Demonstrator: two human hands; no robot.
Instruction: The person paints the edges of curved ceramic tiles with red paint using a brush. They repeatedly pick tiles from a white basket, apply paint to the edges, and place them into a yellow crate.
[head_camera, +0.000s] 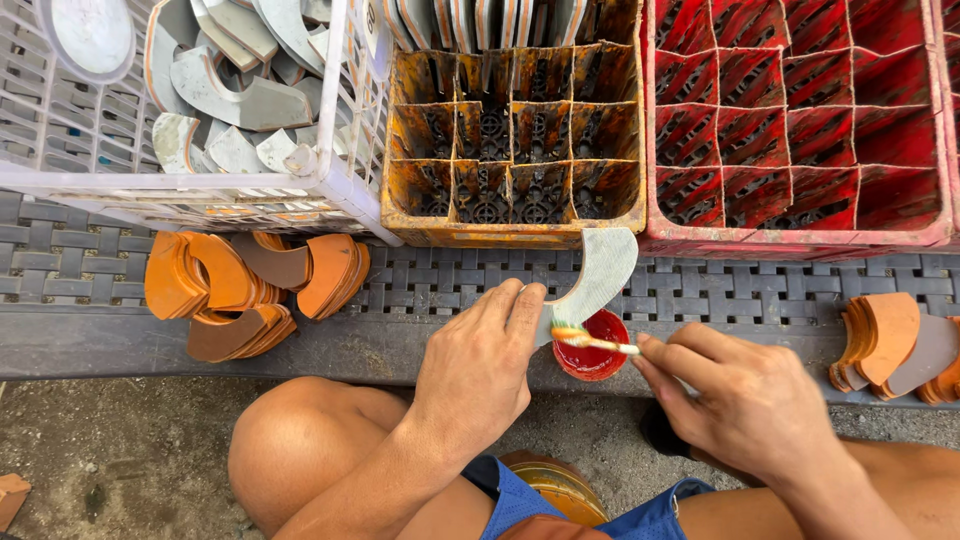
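Outdoors on gritty ground, a dark woven plastic worktop (420, 285) carries the work. Above the small red pot (592, 345), the left hand (480, 365) is clamped on a pale grey crescent-shaped piece (598, 275), and the right hand (745, 400) pinches a small brush (590, 340), its bristles at the piece's lower edge. That piece looks flat, curved and mostly uncoated. Left of the pot lie orange crescents (250, 285), seemingly done; more sit right (895, 340). Grey ones fill the white crate (240, 90), so plenty seems left.
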